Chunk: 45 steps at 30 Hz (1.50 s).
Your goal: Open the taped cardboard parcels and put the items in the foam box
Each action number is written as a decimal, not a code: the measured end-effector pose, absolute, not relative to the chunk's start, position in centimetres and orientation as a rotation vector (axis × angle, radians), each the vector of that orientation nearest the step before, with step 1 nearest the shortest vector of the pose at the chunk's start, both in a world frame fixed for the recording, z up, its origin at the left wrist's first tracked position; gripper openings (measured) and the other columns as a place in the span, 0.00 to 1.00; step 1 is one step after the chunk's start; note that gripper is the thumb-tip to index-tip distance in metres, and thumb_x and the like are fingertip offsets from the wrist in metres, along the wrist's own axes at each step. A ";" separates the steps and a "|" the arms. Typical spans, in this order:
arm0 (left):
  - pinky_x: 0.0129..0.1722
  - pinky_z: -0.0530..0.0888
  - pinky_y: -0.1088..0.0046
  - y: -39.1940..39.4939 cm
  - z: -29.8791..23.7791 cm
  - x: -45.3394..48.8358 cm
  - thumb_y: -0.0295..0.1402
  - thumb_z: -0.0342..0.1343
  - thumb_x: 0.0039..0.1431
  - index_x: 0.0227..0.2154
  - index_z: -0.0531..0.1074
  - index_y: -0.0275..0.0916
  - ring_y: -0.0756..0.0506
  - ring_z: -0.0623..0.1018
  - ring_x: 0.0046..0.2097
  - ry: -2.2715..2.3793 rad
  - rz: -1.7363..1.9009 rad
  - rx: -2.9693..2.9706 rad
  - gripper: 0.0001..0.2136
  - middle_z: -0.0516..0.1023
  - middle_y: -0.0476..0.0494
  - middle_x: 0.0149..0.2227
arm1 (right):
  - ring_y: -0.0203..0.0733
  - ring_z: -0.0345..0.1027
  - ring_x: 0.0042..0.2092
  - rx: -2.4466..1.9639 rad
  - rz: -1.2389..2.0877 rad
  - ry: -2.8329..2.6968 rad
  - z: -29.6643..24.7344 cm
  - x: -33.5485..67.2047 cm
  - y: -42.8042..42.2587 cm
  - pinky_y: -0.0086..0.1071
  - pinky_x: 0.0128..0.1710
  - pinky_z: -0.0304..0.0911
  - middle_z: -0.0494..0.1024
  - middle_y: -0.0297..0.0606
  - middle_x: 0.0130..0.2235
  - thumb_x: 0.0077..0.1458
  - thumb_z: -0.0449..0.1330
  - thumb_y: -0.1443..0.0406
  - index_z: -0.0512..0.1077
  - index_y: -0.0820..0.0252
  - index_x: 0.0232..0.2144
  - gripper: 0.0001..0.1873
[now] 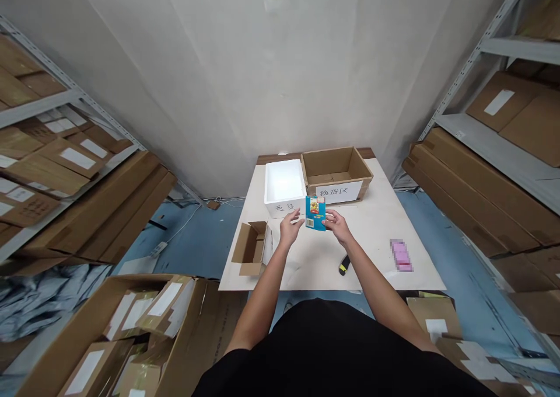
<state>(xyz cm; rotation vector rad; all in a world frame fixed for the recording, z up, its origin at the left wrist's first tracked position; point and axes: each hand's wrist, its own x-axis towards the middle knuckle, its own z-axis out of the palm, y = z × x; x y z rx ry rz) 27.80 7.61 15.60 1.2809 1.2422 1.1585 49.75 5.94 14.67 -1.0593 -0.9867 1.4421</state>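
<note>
Right hand pinching a flat, blue, printed rectangular packet; left hand spread beside it; white foam box beyond both.

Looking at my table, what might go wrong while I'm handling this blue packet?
The blue packet seems held mainly by the right hand, so it might slip. What looks like a cutter lies by the right forearm, near the front edge of the table; the arm could knock it off, and I can't tell whether its blade is out. The small open carton sits near the left edge, so a bump might push it over.
</note>
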 end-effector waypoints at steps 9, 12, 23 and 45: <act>0.49 0.81 0.58 7.7 17.6 29.4 0.41 0.73 0.51 0.60 0.79 0.37 0.36 0.82 0.51 1.046 1.186 1.176 0.32 0.81 0.35 0.58 | 0.56 0.72 0.64 -1.046 1.221 -1.155 15.1 49.4 7.3 0.52 0.62 0.70 0.79 0.45 0.61 0.48 0.73 0.55 0.78 0.51 0.56 0.32; 0.47 0.82 0.59 8.5 17.7 27.0 0.42 0.76 0.47 0.60 0.79 0.38 0.38 0.82 0.48 1.065 1.147 1.054 0.36 0.82 0.35 0.56 | 0.52 0.78 0.52 -1.186 1.211 -1.106 14.7 50.3 8.7 0.49 0.51 0.77 0.80 0.45 0.55 0.46 0.74 0.57 0.75 0.52 0.60 0.37; 0.49 0.80 0.61 17.3 15.3 18.8 0.40 0.77 0.44 0.61 0.78 0.41 0.43 0.82 0.46 1.082 1.101 0.954 0.37 0.79 0.37 0.54 | 0.40 0.75 0.37 -1.135 1.436 -1.007 13.7 44.1 17.4 0.40 0.39 0.79 0.79 0.36 0.42 0.41 0.75 0.61 0.78 0.54 0.53 0.34; 0.55 0.78 0.62 18.5 6.2 14.0 0.38 0.62 0.67 0.64 0.73 0.40 0.41 0.82 0.51 1.508 0.888 1.224 0.24 0.79 0.33 0.59 | 0.47 0.78 0.51 -1.568 1.355 -1.099 4.6 36.2 18.1 0.44 0.52 0.74 0.80 0.47 0.60 0.53 0.65 0.61 0.79 0.54 0.58 0.28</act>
